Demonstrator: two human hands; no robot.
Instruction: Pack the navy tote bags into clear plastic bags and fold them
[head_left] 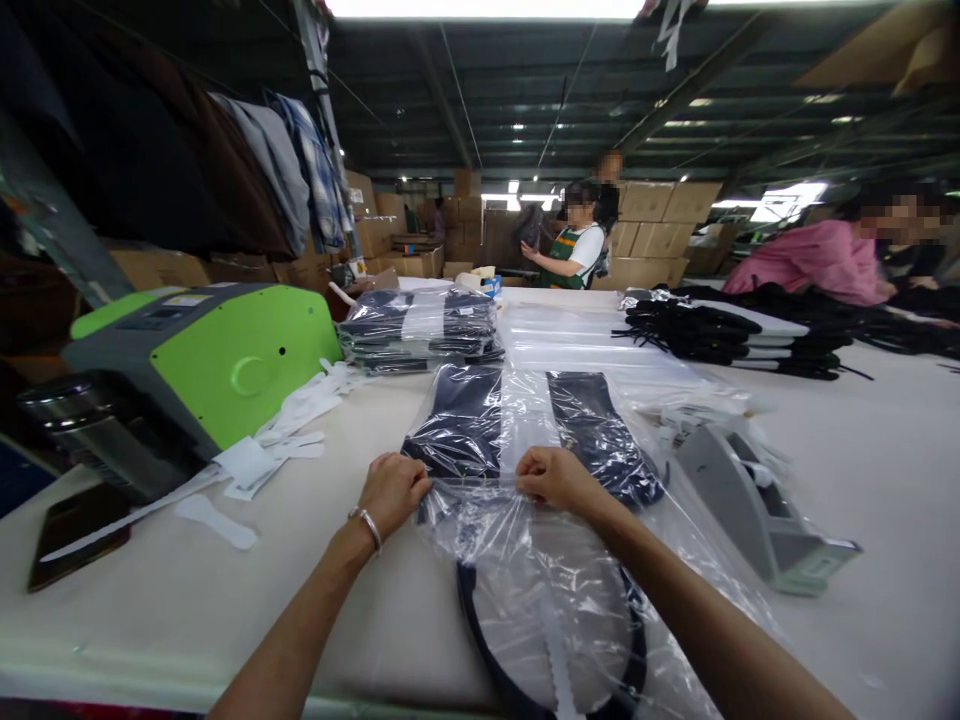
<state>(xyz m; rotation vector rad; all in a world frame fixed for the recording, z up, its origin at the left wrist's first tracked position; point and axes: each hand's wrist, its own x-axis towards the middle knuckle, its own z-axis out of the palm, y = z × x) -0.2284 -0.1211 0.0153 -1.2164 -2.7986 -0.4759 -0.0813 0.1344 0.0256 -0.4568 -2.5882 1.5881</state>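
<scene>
A dark folded fabric item (465, 415) lies on the table inside a clear plastic bag (517, 545), with a pale band across its middle. Its dark loop strap (472, 620) runs toward the near table edge under the film. My left hand (394, 490) pinches the bag at its left side, fingers closed. Around the middle of the bag, my right hand (551, 478) is closed on the film too. Plastic hides part of the item.
A grey tape dispenser (757, 510) stands to the right. Stacked bagged items (420, 330), clear bags (585, 340) and black goods (735, 335) lie behind. At left are a green machine (247, 360), bottle (105, 430), phone (79, 535) and paper strips (300, 400). Co-workers are beyond.
</scene>
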